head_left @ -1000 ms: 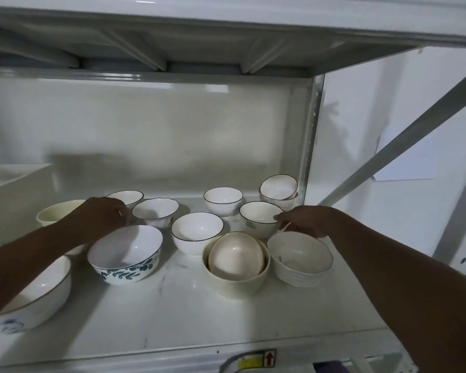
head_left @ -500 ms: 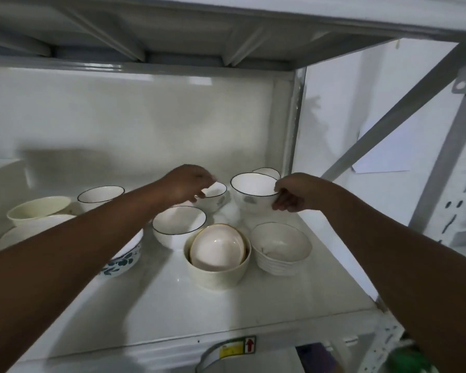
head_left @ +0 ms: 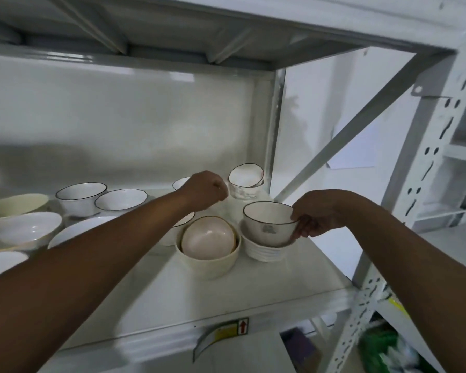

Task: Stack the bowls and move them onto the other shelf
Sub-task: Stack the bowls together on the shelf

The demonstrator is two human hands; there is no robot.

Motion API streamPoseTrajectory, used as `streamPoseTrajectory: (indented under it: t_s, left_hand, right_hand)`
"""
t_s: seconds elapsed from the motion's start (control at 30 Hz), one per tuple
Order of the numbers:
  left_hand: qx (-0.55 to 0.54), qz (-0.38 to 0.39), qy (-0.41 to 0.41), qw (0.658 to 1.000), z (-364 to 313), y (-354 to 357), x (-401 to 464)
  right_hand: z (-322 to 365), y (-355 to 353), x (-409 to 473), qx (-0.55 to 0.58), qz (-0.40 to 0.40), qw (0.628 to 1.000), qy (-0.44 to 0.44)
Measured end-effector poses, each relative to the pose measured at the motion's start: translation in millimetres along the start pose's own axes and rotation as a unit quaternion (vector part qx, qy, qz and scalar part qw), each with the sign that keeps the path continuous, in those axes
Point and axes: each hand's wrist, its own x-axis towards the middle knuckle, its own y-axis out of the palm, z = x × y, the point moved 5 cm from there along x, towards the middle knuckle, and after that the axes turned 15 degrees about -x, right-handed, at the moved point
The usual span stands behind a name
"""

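Just right of the cream bowl [head_left: 207, 254], the right hand [head_left: 318, 215] pinches the rim of a black-rimmed bowl [head_left: 268, 222], sitting in the ribbed bowl [head_left: 264, 250]. Bowls look hard, smooth and easy to break; hold the rim. Behind the cream bowl, the left hand [head_left: 203, 190] is curled; I cannot tell if it holds anything

On the shelf [head_left: 172, 286], a dark-rimmed bowl [head_left: 267, 224] sits in a ribbed bowl [head_left: 264, 251], right of two nested bowls [head_left: 207, 246].
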Motion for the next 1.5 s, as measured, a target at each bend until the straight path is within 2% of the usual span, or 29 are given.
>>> streamPoseTrajectory:
  t_s: [0.13,0.27,0.5,0.67,0.77,0.93,1.07,1.17,1.33,1.5]
  left_hand:
    - [0.222,-0.039,-0.006,0.974,32.1,-43.1,-2.9]
    - [0.322,-0.023,-0.051,0.945,68.9,-65.7,-4.6]
    - [0.381,-0.055,-0.087,0.919,97.6,-75.2,-6.3]
    - [0.42,-0.048,-0.095,0.901,106.3,-75.0,-1.7]
    - [0.427,-0.04,-0.111,0.896,109.0,-73.4,-1.9]
    - [0.397,-0.048,-0.116,0.909,110.0,-80.3,-3.6]
    - [0.363,-0.054,-0.116,0.923,115.2,-86.5,-4.8]
    - [0.347,-0.067,-0.129,0.927,122.3,-88.7,-6.3]
    - [0.338,-0.094,-0.129,0.928,132.0,-93.8,-9.9]
    - [0.277,-0.132,-0.119,0.944,133.7,-98.3,-13.9]
  right_hand:
    - [-0.5,6.5,1.9,-0.04,-0.01,0.999,0.003]
    - [-2.9,7.9,4.5,-0.041,-0.016,0.999,-0.005]
    - [-4.7,8.4,10.6,-0.121,-0.045,0.991,-0.022]
    - [-4.8,6.4,16.8,-0.173,-0.008,0.985,-0.019]
    - [0.8,-3.5,19.6,-0.192,0.012,0.981,-0.007]
    - [41.3,-26.3,51.6,-0.147,-0.118,0.981,-0.044]
    - [92.6,-5.9,90.9,-0.061,-0.086,0.99,-0.089]
    - [133.0,10.0,119.7,-0.055,-0.102,0.986,-0.116]
    - [168.4,41.0,161.9,-0.042,-0.072,0.991,-0.1]
    - [182.7,56.2,181.6,-0.124,-0.056,0.986,-0.096]
